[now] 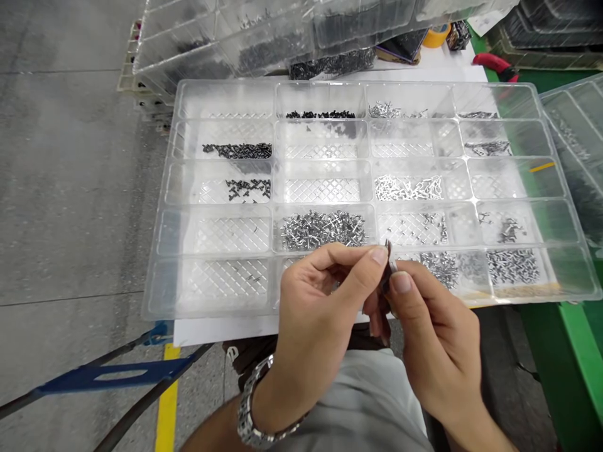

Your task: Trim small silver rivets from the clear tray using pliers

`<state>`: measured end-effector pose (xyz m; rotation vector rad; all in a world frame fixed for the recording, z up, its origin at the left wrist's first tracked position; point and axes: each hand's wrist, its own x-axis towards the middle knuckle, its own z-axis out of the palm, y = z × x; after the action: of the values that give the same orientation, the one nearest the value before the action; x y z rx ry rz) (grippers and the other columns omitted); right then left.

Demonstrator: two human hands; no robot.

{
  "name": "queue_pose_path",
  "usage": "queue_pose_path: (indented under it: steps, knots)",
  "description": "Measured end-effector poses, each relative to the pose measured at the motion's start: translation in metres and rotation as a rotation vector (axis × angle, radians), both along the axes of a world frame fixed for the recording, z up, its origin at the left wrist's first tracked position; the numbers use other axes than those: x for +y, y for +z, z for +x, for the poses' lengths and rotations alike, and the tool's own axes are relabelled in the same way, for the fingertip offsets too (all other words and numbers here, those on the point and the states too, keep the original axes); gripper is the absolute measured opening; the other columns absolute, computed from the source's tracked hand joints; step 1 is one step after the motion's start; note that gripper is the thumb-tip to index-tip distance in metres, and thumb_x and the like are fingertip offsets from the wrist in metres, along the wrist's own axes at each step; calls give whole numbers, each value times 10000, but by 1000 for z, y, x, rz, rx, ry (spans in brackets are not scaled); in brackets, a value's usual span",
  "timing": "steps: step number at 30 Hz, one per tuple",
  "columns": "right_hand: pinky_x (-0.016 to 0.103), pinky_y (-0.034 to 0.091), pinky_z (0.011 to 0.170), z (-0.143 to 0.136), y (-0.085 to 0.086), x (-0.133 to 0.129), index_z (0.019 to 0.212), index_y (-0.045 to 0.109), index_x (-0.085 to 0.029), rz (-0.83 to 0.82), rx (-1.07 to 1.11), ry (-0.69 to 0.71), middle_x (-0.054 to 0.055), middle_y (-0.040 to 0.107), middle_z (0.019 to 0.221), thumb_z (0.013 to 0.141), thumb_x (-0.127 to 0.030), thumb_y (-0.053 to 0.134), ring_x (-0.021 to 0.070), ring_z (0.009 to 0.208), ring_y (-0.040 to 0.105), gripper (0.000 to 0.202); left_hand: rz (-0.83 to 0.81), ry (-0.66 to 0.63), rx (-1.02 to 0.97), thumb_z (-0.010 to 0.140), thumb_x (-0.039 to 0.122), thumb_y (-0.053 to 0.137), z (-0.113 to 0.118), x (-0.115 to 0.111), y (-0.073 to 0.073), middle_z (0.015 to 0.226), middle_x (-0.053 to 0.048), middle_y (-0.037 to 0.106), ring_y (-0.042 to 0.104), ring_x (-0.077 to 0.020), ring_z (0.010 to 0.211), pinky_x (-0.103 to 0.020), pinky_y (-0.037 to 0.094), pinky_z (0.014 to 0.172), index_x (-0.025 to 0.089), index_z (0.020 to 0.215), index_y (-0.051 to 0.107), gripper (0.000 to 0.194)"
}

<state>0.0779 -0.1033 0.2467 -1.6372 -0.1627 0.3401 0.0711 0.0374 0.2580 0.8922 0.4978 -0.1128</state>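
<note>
Above the front edge of the clear compartment tray [162, 276], my left hand [325, 301] and my right hand [436, 339] meet. Both are closed, thumb against fingers, on one small thin dark piece with a silvery part [389, 267]. Its exact kind does not show, as my fingertips cover most of it. Behind my left hand lies a heap of silver screws [323, 230]. Close to my right hand are more small silver screws [512, 267], partly hidden by my fingers on the left side.
Black screws [240, 151] lie in left compartments, white-looking small parts [409, 187] in a middle one. Another clear tray [226, 37] stands behind, near yellow tape [436, 36] and a red handle [495, 63]. A blue strap [117, 375] crosses the lower left.
</note>
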Motion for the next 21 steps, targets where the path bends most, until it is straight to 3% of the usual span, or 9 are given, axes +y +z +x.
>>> queue_pose_path:
  steps: [9,13,18,21]
  knots:
    - [291,510,564,-2,3,5,1119,748,-231,-21,35,-84,-7,653,776,1203,-350,553,135,610,614,244,33,-6,9,1025,437,823,1,0,1,641,28,611,603,-140,532,-295,549,523,216,924,758,251]
    - [282,530,580,-1,4,4,1137,735,-238,-28,30,-18,-8,659,795,1205,-339,549,134,627,627,222,31,-2,9,1026,428,820,1,0,1,637,32,611,602,-133,515,-292,560,518,215,909,751,253]
    - [273,509,564,0,6,4,1013,707,-227,-56,56,-74,-10,630,763,1199,-380,555,130,609,587,284,29,-4,4,1039,396,806,2,0,3,642,28,637,623,-134,513,-295,581,531,211,896,742,243]
    - [269,517,575,1,5,2,1024,696,-227,-71,23,-9,-11,630,774,1205,-358,542,127,615,598,271,35,-5,-6,1037,336,804,2,0,3,642,27,645,627,-136,517,-295,586,533,209,880,740,212]
